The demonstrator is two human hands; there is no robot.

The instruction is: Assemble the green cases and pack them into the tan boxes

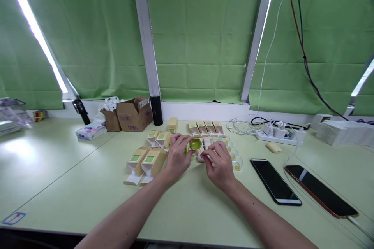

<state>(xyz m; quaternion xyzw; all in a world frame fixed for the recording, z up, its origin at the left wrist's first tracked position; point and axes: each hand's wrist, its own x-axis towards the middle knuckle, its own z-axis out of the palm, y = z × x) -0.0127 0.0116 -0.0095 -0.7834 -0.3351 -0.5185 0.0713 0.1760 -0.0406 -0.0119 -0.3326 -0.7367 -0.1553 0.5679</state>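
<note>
The fingers [181,141] of the left hand [177,159] close around a small green cup [195,144], pinching its rim from the left with the mouth turned toward the viewer. The right hand [219,165] has thumb and forefinger drawn together just right of the cup; whether anything thin sits between them cannot be told. The cup is raised above the surface [187,210], around the middle of its width and nearer the far edge than the near one.

To work well here, the left grip seems best kept light and on the rim, since the cup looks thin-walled and could flex if squeezed. Holding it steady with the mouth facing the eyes leaves the right fingertips a clear approach. Wrists are best kept high: open cream boxes [154,160] lie toward the left edge, and clear domes [237,162] stand close on the side of the right edge, where a dropped knuckle might knock them.
</note>
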